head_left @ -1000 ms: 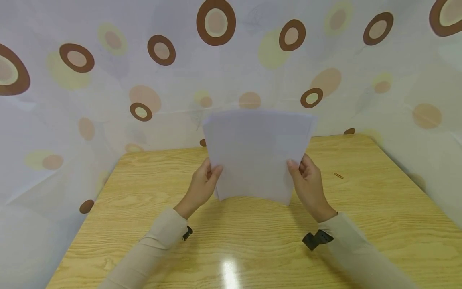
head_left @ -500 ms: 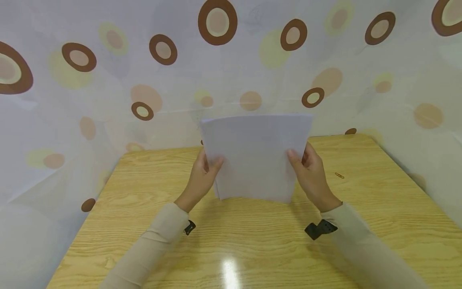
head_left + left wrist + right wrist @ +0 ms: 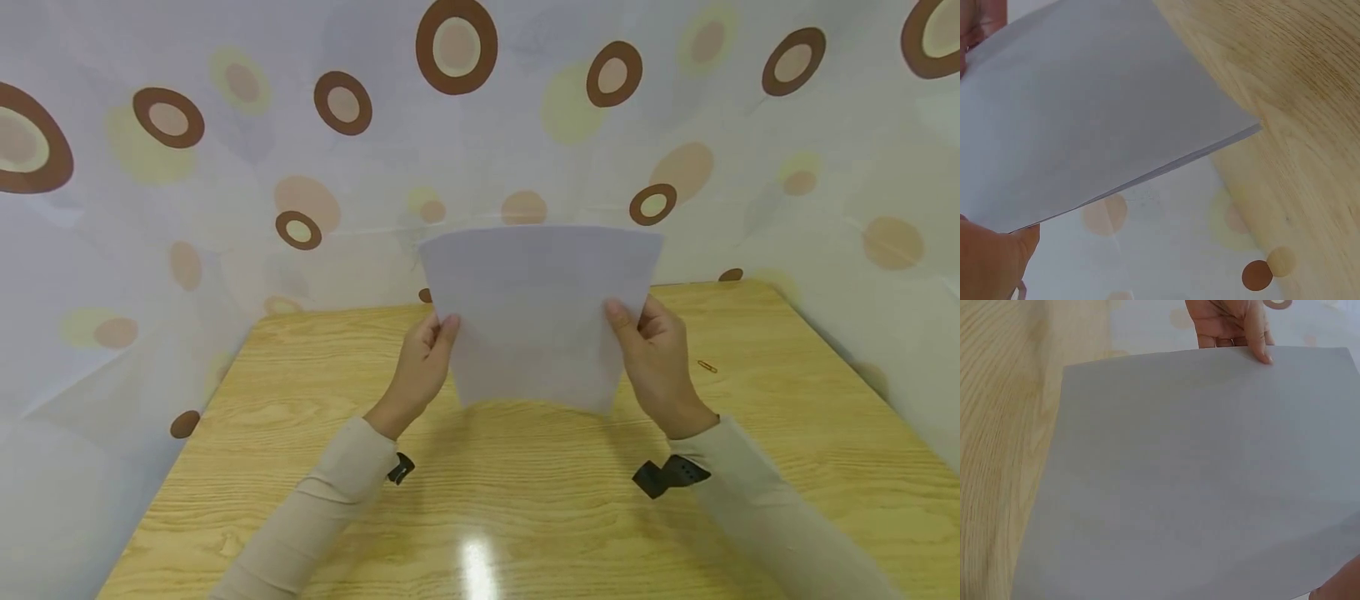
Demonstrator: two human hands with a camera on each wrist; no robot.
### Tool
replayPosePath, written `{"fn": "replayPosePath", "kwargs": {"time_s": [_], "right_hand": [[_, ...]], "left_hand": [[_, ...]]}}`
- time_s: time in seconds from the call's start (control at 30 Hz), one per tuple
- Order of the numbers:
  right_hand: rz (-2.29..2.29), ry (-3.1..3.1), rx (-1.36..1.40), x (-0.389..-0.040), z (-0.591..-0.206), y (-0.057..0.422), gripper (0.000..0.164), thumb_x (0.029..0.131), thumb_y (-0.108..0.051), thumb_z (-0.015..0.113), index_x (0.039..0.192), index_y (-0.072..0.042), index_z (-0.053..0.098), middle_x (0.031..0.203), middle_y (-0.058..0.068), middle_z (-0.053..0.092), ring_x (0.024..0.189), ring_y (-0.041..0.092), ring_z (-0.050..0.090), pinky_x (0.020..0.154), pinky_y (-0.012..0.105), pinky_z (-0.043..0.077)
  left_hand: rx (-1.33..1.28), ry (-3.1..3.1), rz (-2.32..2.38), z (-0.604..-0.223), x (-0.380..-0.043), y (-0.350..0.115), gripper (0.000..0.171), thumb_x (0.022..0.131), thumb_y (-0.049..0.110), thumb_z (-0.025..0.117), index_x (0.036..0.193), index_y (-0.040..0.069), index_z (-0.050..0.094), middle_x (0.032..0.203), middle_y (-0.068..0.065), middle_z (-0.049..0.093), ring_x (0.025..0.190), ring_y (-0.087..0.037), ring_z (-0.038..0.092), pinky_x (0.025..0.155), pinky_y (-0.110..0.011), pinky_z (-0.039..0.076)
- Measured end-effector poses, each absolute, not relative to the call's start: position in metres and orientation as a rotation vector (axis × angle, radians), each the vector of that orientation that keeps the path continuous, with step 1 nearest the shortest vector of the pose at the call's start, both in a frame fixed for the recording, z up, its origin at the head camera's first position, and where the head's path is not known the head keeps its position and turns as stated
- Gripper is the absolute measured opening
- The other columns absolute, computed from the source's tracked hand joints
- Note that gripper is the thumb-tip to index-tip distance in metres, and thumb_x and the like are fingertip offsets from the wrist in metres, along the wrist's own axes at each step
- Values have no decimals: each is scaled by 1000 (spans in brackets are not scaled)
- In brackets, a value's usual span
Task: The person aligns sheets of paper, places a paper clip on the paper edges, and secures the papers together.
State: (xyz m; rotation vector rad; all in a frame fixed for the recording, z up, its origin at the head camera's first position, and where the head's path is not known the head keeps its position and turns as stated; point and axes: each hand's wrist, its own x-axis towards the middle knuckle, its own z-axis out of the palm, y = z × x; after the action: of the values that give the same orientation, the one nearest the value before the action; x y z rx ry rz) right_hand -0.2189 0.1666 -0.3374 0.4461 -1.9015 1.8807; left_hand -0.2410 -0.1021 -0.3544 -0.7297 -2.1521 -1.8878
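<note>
A thin stack of white paper sheets [image 3: 536, 325] is held up above the table, slightly bowed, its printed or blank far side hidden. My left hand [image 3: 415, 367] pinches its left edge, thumb in front and fingers behind. On the opposite edge my right hand [image 3: 658, 367] grips it the same way. Several layers show along one edge of the paper [image 3: 1110, 119] in the left wrist view. The right wrist view shows the plain face of the paper [image 3: 1197, 469], with the left hand [image 3: 1232, 325] at its far edge.
A gold-coloured paper clip [image 3: 707, 367] lies on the wooden table [image 3: 525, 500], right of the right hand. Behind and at both sides hangs a white sheet [image 3: 375, 183] patterned with brown, peach and yellow circles. Dark straps [image 3: 670, 476] are on the wrists.
Both hands keep hold of the paper. It dips slightly, then rises again, and its top edge now spreads wider and bows more. The right hand has shifted slightly right and up.
</note>
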Motion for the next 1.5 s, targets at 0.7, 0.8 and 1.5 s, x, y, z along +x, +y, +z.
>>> {"fn": "replayPosePath", "kwargs": {"time_s": [0.7,0.8,1.5], "right_hand": [[2071,-1973,421,-219,-359,171,24,98,-21,56,112,-3,64,100,-3,69,89,12,67,75,26,55],[2111,-1998,400,-219,-368,172,25,98,-21,56,114,-3,63,102,-4,69,92,11,67,77,26,55],[2085,-2083,442,-222,-377,177,26,98,-20,57,119,-5,58,106,-4,68,96,11,66,79,25,55]], "left_hand": [[-824,-2270,-1956,-368,-240,-101,34,106,18,34,132,-2,43,126,-21,54,115,-32,57,96,-45,48],[-813,-2290,-2032,-376,-239,-102,33,105,18,36,132,-1,42,128,-20,53,116,-30,56,98,-43,47],[-748,-2349,-2075,-355,-251,-107,36,101,25,51,128,1,53,120,-19,63,105,-25,64,89,-40,52]]}}
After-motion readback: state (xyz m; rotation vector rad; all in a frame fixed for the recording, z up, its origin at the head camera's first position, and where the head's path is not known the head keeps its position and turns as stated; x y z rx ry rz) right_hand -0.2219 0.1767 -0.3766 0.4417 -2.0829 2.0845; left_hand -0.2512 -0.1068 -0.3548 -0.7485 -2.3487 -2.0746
